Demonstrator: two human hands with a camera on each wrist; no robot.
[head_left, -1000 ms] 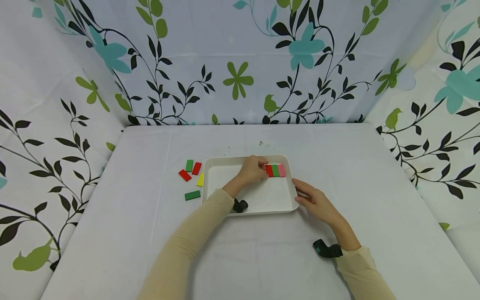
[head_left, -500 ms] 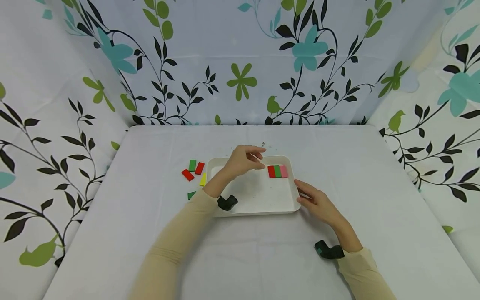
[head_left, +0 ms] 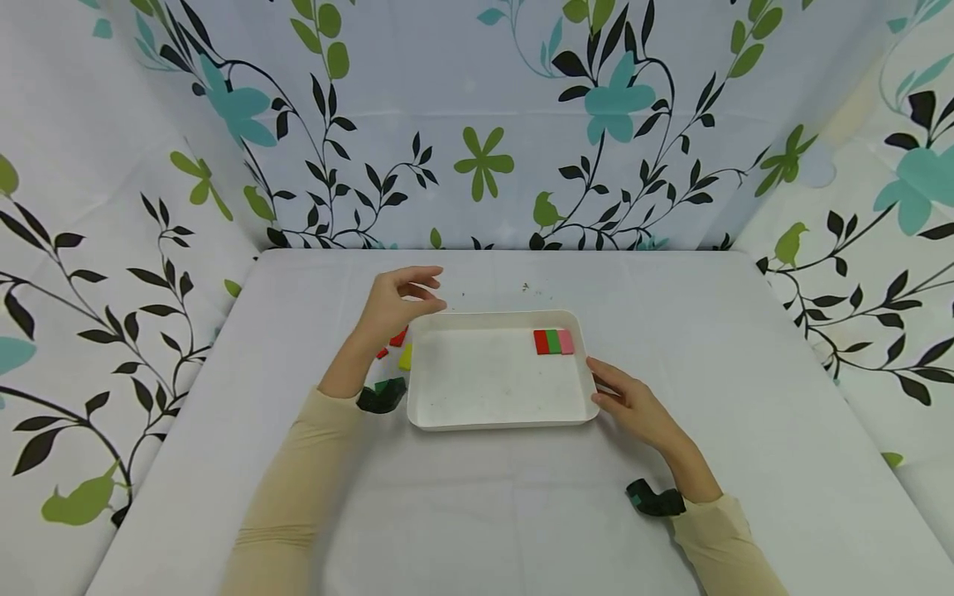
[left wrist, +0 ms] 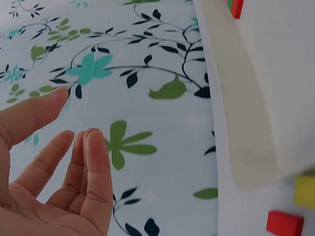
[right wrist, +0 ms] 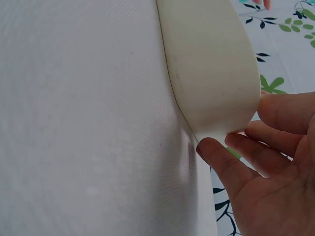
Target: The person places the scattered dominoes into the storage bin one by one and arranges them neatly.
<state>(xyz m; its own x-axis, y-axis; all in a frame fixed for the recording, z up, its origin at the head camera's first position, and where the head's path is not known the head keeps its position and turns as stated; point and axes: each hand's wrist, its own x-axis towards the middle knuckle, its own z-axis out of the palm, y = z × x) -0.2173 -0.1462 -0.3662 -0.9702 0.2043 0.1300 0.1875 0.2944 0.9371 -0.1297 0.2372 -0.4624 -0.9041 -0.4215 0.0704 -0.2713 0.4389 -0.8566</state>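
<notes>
A shallow white tray [head_left: 484, 377] lies on the table, with a red block [head_left: 541, 343], a green block [head_left: 553, 342] and a pink block [head_left: 566, 342] side by side near its right end. My left hand [head_left: 391, 310] hovers past the tray's far left corner, fingers loosely bent and holding nothing; the left wrist view shows bare fingertips. Partly hidden beneath that hand and wrist are red blocks [head_left: 398, 338], a yellow block [head_left: 406, 358] beside the tray, and a green block [head_left: 389, 384]. My right hand [head_left: 633, 406] touches the tray's right side with thumb and fingertips.
A white cloth covers the table [head_left: 477, 513]. Leaf-patterned curtains [head_left: 477, 124] stand behind it and on both sides. Small dark specks [head_left: 525, 287] lie beyond the tray. Black wrist cameras [head_left: 654, 498] sit on both wrists.
My left hand has withdrawn from the red block in the tray and moved left, over the loose blocks outside it. The row of three blocks stays put, and my right hand keeps its place.
</notes>
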